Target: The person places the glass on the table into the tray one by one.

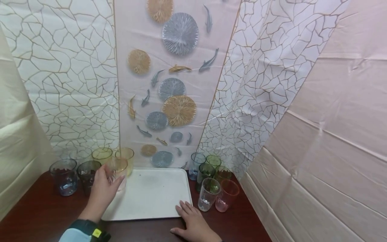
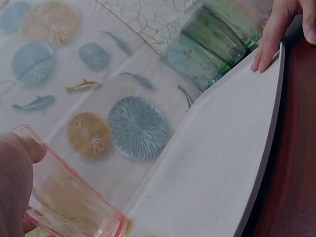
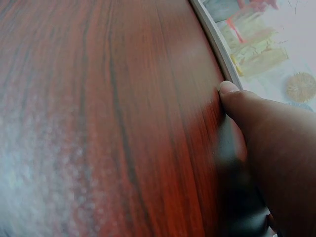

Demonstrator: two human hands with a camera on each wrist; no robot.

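Observation:
My left hand grips a clear, pink-tinted drinking glass at the left side of a white rectangular tray. In the left wrist view, thumb and fingers wrap one end of the pink-edged glass, beside the tray. Whether its base touches the tray I cannot tell. My right hand lies at the tray's front right corner, its fingers extended on the rim and holding no glass. The right wrist view shows its thumb by the tray's edge.
Left of the tray stand a blue glass, a dark grey glass and two yellow glasses. On its right are several more, including a clear glass and a pink glass. Patterned cloth hangs behind the dark wooden table.

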